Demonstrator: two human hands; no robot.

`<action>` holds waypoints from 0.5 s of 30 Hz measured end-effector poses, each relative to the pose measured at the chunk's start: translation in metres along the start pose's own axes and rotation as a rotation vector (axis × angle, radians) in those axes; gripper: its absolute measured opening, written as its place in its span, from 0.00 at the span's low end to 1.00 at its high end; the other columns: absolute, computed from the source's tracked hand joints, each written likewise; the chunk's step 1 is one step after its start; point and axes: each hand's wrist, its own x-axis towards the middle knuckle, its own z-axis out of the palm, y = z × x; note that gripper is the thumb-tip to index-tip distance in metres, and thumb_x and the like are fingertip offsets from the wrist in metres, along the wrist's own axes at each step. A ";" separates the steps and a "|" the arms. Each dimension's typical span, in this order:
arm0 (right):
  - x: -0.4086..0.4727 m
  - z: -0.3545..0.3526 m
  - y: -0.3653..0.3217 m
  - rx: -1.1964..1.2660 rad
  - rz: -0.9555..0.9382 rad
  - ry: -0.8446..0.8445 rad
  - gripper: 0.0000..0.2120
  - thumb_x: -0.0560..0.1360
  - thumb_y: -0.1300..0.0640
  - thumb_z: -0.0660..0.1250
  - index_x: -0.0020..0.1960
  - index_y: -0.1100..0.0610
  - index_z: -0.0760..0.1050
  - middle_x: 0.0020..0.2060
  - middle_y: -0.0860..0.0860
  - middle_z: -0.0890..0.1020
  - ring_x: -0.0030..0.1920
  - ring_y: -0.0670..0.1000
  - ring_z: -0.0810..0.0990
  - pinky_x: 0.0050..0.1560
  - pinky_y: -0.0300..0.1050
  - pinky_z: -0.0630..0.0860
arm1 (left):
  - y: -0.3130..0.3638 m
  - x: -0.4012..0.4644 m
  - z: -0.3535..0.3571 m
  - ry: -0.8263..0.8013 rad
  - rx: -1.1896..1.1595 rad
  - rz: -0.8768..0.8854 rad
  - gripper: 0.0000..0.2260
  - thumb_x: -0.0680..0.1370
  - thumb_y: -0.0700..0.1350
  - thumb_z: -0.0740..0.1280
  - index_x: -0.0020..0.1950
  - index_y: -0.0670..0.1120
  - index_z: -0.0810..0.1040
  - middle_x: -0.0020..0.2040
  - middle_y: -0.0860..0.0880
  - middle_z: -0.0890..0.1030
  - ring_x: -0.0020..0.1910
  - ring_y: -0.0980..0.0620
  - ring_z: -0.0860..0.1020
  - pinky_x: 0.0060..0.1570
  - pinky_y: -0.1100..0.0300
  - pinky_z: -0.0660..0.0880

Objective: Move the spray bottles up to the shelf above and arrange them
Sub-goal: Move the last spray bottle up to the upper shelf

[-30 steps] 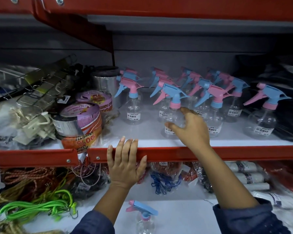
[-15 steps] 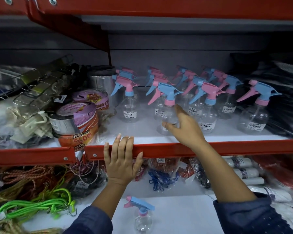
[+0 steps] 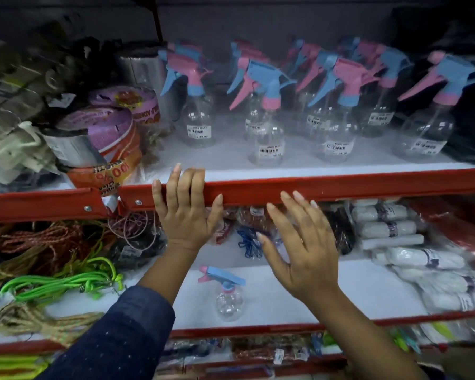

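Nearest the camera, a dark blue sleeve (image 3: 115,335) covers the left forearm, and below it a bottom shelf (image 3: 258,349) of packaged goods shows only as a blur behind a red lip. Above that lies the white lower shelf (image 3: 327,292): one spray bottle (image 3: 228,294) with a blue trigger and pink collar stands alone near its front edge, between the two arms. Green cords (image 3: 61,283) and tan rope (image 3: 36,322) fill the left end of this shelf, white wrapped rolls (image 3: 412,242) its right end, and small bagged items sit along its back.

The right hand (image 3: 305,250) hovers open in front of this shelf, fingers spread, holding nothing, its fingertips just below the red front rail (image 3: 340,186) of the upper shelf. The left hand (image 3: 187,209) grips that rail, fingers curled over its top edge.

On the white upper shelf, the clear spray bottles (image 3: 266,138) stand upright in rows from the front edge to the back wall, with pink and blue triggers. Each bears a white barcode sticker; the price on several seems to read 35.00, the line above it too blurred to read. At the left end are stacked tape rolls (image 3: 104,138), one wrapper showing "100" upside down, and pale plastic hooks (image 3: 14,152). Behind stands a dark grey back panel (image 3: 258,20).
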 end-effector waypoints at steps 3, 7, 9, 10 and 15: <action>-0.042 0.013 -0.004 0.064 0.041 -0.054 0.17 0.75 0.53 0.68 0.61 0.59 0.76 0.60 0.59 0.79 0.63 0.57 0.74 0.64 0.53 0.71 | -0.001 -0.001 0.002 0.001 -0.001 0.001 0.21 0.80 0.56 0.53 0.64 0.44 0.70 0.62 0.47 0.69 0.68 0.46 0.65 0.73 0.48 0.49; -0.091 0.029 -0.011 0.215 0.230 -0.278 0.19 0.74 0.50 0.69 0.60 0.60 0.77 0.59 0.57 0.79 0.61 0.56 0.76 0.60 0.50 0.74 | -0.001 -0.003 0.003 0.003 -0.011 -0.006 0.21 0.79 0.57 0.53 0.64 0.44 0.69 0.62 0.47 0.69 0.68 0.46 0.64 0.72 0.48 0.49; -0.107 0.038 -0.013 0.320 0.360 -0.429 0.22 0.73 0.46 0.69 0.62 0.57 0.75 0.60 0.53 0.78 0.61 0.52 0.75 0.60 0.46 0.73 | -0.001 -0.004 0.004 0.002 -0.005 -0.011 0.21 0.79 0.57 0.53 0.65 0.45 0.69 0.62 0.48 0.69 0.69 0.47 0.63 0.72 0.47 0.49; -0.113 0.042 -0.015 0.364 0.446 -0.509 0.25 0.72 0.44 0.69 0.64 0.55 0.74 0.60 0.51 0.77 0.62 0.49 0.73 0.60 0.44 0.73 | -0.001 -0.004 0.004 0.002 -0.003 -0.013 0.21 0.79 0.57 0.53 0.65 0.45 0.69 0.62 0.48 0.69 0.69 0.47 0.63 0.72 0.47 0.50; -0.132 0.067 -0.018 0.519 0.741 -0.799 0.37 0.65 0.38 0.73 0.69 0.47 0.66 0.65 0.42 0.71 0.63 0.43 0.70 0.61 0.34 0.66 | -0.001 -0.003 0.005 -0.007 0.004 -0.012 0.22 0.78 0.57 0.53 0.66 0.45 0.68 0.63 0.49 0.68 0.69 0.47 0.63 0.72 0.47 0.50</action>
